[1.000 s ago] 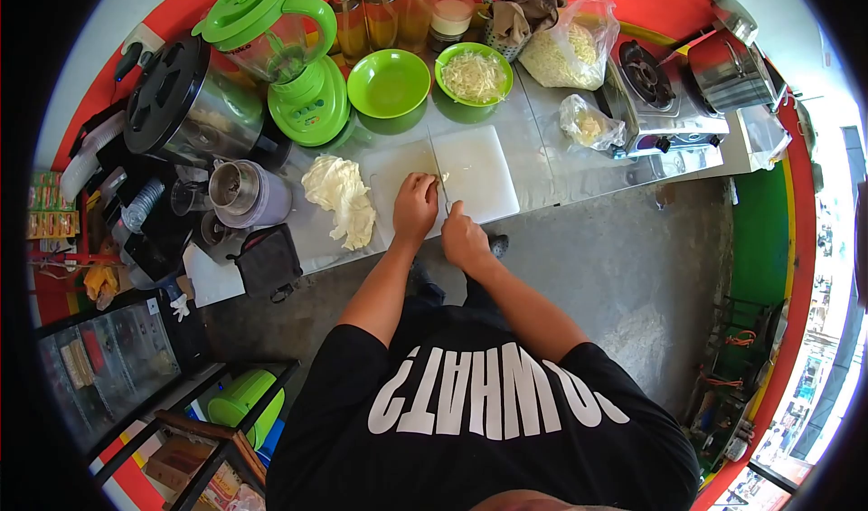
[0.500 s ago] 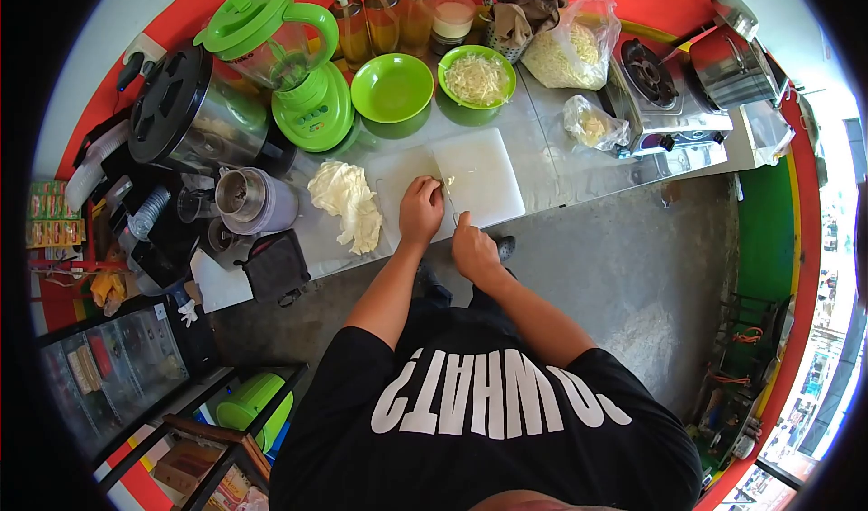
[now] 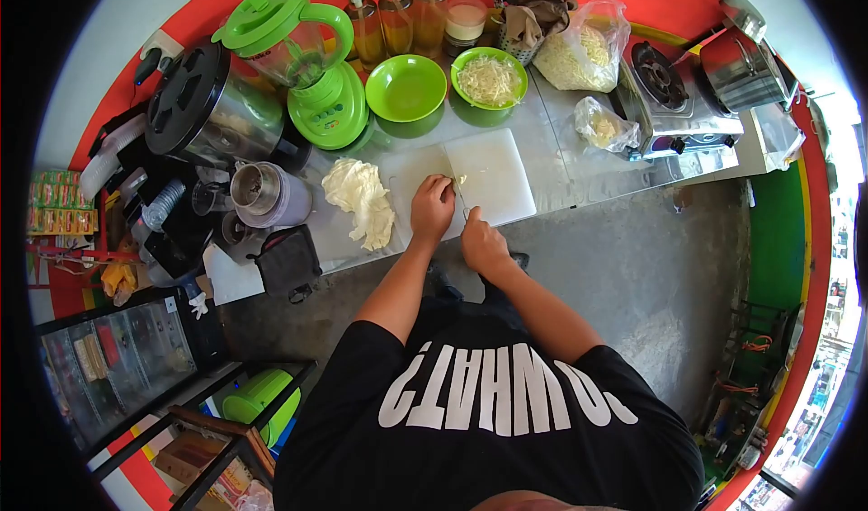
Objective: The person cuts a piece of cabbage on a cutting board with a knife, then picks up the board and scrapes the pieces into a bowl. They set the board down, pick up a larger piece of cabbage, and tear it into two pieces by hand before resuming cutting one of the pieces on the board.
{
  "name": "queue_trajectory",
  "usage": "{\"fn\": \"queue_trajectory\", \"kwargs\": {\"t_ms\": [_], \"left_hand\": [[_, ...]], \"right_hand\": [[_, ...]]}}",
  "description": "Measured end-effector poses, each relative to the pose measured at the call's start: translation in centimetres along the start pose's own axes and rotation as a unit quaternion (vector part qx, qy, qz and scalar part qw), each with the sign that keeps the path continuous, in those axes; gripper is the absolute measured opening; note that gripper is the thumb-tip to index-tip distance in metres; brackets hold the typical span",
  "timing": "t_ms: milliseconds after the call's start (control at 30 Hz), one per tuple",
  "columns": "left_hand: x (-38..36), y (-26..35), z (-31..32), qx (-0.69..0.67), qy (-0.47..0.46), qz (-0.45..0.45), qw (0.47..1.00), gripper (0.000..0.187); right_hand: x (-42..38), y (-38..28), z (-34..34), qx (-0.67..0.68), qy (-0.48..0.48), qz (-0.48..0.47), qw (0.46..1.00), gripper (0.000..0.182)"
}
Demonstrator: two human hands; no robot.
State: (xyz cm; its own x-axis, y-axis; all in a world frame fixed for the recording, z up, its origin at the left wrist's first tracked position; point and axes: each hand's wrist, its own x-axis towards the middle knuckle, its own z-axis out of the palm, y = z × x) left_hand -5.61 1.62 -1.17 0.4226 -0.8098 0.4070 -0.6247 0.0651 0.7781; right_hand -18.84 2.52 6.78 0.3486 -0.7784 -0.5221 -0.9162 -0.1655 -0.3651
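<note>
A white cutting board (image 3: 500,169) lies at the front edge of the metal counter. My right hand (image 3: 485,242) is closed round the handle of a knife (image 3: 458,185), its thin blade pointing away from me over the board. Just left of the blade, my left hand (image 3: 433,205) rests on the board with its fingers curled together; whatever they hold is hidden. Small pale pieces (image 3: 463,179) lie right beside the blade. To the left of the board is a crumpled cream-coloured cloth or wrapper (image 3: 359,199).
Behind the board stand a green bowl (image 3: 406,89), a bowl of pale shreds (image 3: 489,79) and a green blender (image 3: 325,104). A bag of shreds (image 3: 579,59), a small plastic bag (image 3: 605,126) and a gas stove (image 3: 674,104) are on the right. A grinder (image 3: 271,199) stands left.
The whole view has shifted slightly, so the counter sits a little further right. Both hands stay at the board, the knife still in my right hand.
</note>
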Motion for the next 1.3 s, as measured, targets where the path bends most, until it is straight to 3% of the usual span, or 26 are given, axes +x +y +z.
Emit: {"fn": "queue_trajectory", "kwargs": {"t_ms": [400,800,1067,1133,1300], "left_hand": [[0.0,-0.2,0.3,-0.012,-0.002,-0.004,1.0,0.012],[0.0,0.1,0.1,-0.006,-0.023,-0.035,0.999,0.014],[0.1,0.3,0.2,-0.005,-0.013,-0.048,0.999,0.014],[0.1,0.0,0.2,0.01,-0.001,-0.001,1.0,0.014],[-0.1,-0.1,0.5,0.0,-0.009,-0.039,0.999,0.014]], "right_hand": [[-0.6,-0.1,-1.5,0.02,0.015,-0.031,0.999,0.022],[-1.6,1.1,-0.2,-0.11,0.094,-0.088,0.985,0.017],[1.5,1.5,0.2,-0.052,0.045,-0.047,0.997,0.018],[1.4,1.4,-1.1,-0.042,0.028,-0.051,0.997,0.018],[0.5,1.0,-1.1,-0.008,-0.013,-0.028,0.999,0.021]]}}
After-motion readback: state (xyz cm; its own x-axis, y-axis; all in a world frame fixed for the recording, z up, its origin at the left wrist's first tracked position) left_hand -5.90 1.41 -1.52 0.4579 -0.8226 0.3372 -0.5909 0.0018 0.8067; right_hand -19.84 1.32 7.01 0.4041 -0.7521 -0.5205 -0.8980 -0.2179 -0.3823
